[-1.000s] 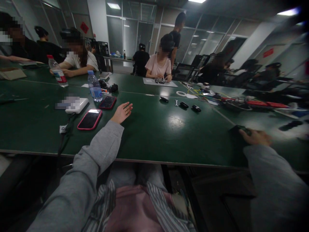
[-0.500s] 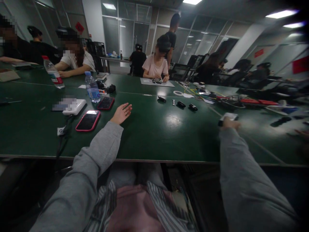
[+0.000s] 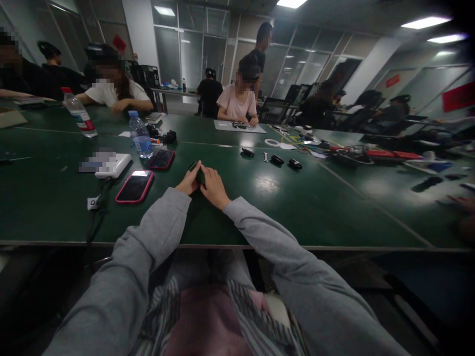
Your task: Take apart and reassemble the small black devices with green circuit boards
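My left hand (image 3: 188, 183) and my right hand (image 3: 213, 186) meet over the green table (image 3: 260, 207), straight in front of me. Between them sits a small dark object (image 3: 199, 174) that both hands hold; its shape is hard to make out. Fingers of both hands curl round it. Just left of my left hand lie a pink-cased phone (image 3: 134, 186) and a second dark phone (image 3: 162, 158), both face up.
A white power bank (image 3: 113, 165) with a cable, and two water bottles (image 3: 140, 134), stand at the left. Small dark parts and a wrench (image 3: 274, 159) lie mid-table. Cables and tools clutter the right side. Several people sit across the table.
My right hand swung from far right to the middle, bringing the small dark object. My left hand, open before, has closed onto it too.
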Demonstrator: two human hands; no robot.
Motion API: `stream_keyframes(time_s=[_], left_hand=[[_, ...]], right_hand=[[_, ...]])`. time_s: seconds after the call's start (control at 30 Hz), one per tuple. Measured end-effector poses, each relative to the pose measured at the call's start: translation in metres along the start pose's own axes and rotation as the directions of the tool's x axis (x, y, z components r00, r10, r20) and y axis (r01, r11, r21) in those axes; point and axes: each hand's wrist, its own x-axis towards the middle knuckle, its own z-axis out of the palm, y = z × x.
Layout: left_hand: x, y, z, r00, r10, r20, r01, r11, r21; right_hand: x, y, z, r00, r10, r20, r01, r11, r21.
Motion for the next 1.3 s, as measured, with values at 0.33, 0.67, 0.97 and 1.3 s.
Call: stream_keyframes(time_s=[0.33,0.67,0.97,1.3], left_hand=[[-0.004,0.001,0.006,0.997,0.034,-0.066,-0.031,0.999,0.038],[0.003,-0.002,0.005,0.994,0.061,-0.087,-0.056,0.997,0.060],[0.001,0.005,-0.001,0.990,0.119,-0.073,-0.115,0.992,0.060],[0.010,0.002,-0.012,0.993,0.111,-0.038,-0.110,0.994,0.026]], right_hand=[[0.000,0.015,0.003,0.917,0.398,0.034,-0.351,0.764,0.541],[0.003,0.019,0.000,0.906,0.385,0.176,-0.400,0.641,0.655],[0.006,0.015,-0.006,0.858,0.471,0.206,-0.470,0.556,0.685],[0.006,0.016,-0.005,0.819,0.504,0.274,-0.528,0.475,0.704]])
